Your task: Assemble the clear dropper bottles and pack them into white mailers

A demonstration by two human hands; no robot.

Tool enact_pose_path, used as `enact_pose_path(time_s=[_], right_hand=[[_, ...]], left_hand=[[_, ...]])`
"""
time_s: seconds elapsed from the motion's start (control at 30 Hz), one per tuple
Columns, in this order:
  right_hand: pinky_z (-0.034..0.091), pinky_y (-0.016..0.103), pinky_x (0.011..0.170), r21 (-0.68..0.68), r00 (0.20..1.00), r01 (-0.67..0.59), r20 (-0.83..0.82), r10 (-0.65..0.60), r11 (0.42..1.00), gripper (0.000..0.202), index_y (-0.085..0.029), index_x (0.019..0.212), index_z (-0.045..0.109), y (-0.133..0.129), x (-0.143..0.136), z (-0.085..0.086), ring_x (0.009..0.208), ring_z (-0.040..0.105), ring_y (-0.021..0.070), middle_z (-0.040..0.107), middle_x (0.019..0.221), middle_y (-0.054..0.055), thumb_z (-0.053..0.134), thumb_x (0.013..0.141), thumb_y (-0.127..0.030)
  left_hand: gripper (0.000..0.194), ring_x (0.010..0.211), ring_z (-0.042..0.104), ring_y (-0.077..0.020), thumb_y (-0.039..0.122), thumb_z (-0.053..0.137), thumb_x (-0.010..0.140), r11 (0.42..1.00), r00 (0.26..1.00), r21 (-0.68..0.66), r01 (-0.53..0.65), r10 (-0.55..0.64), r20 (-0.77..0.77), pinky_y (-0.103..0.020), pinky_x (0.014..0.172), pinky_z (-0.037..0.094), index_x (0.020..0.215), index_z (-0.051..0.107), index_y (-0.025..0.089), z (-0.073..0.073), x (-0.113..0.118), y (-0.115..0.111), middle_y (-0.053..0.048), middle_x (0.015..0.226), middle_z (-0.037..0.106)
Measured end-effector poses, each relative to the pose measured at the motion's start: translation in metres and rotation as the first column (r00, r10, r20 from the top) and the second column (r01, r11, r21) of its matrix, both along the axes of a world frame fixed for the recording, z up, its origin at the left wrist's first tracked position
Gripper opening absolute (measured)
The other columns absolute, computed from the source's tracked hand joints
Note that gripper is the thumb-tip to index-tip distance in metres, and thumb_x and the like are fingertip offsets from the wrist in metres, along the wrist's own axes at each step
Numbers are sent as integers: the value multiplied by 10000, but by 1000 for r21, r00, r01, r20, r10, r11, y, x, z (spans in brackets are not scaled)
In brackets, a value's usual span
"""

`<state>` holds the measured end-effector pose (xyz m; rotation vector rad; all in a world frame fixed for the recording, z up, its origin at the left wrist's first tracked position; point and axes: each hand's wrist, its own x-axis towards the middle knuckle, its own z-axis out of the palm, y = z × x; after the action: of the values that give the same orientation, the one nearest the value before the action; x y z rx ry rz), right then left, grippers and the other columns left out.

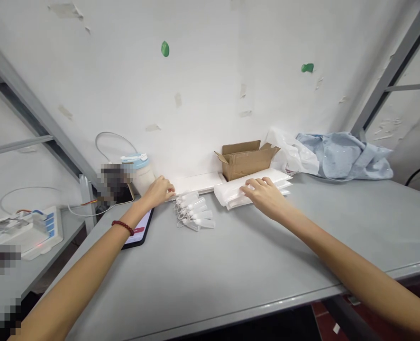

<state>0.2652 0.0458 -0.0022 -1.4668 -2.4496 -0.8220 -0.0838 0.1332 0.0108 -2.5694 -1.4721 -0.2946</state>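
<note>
My left hand [159,190] is closed in a pinch at the near side of a flat white strip [199,182], just beside a heap of small translucent plastic tubes [196,210] with white ends and loops. What its fingertips hold, if anything, is too small to make out. A red bead bracelet circles that wrist. To the right, my right hand [264,194] grips a stack of white plastic bags [231,189], its fingers curled over the top one. Under my left forearm lies a phone [144,229] with a lit screen.
Behind the bags stands an opened cardboard box [247,161]. A white plastic bag [291,154] and a pale blue cloth [345,156] lie to its right. At the left are a blue-lidded container [141,173] and a power strip [46,232] with cables. The grey table [231,274] ends at a metal edge.
</note>
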Motion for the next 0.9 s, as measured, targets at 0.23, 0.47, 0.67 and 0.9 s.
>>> enact_pose_path(time_s=[0.23,0.47,0.67,0.9], right_hand=[[266,312,727,6,1000,1,10,-1,1000,339,-138,920,669,1,1,3,771,532,195,619,984,123,454,739,53],[267,318,692,-12,999,26,47,-25,1000,274,-106,812,686,2,3,9,789,536,207,638,920,140,460,755,38],[265,326,704,-27,996,73,46,-71,997,286,-104,821,672,1,4,10,797,542,212,637,929,142,432,764,41],[292,340,720,78,999,38,-25,-36,996,271,-90,913,635,-1,4,6,835,530,233,619,967,149,428,765,1]], left_hand=[[248,836,503,-236,204,477,827,990,983,113,87,-67,-173,-316,718,392,720,695,155,-1,5,-7,-108,747,649],[234,845,505,-259,136,493,809,957,942,227,181,-102,-321,-343,693,385,642,658,135,-5,15,-15,-143,759,625],[215,828,497,-278,104,478,812,926,944,345,154,-35,-328,-364,668,386,690,655,114,-7,18,-13,-157,751,613],[211,816,483,-282,81,490,797,886,952,451,110,37,-305,-369,646,375,655,640,121,9,16,-25,-150,742,603]])
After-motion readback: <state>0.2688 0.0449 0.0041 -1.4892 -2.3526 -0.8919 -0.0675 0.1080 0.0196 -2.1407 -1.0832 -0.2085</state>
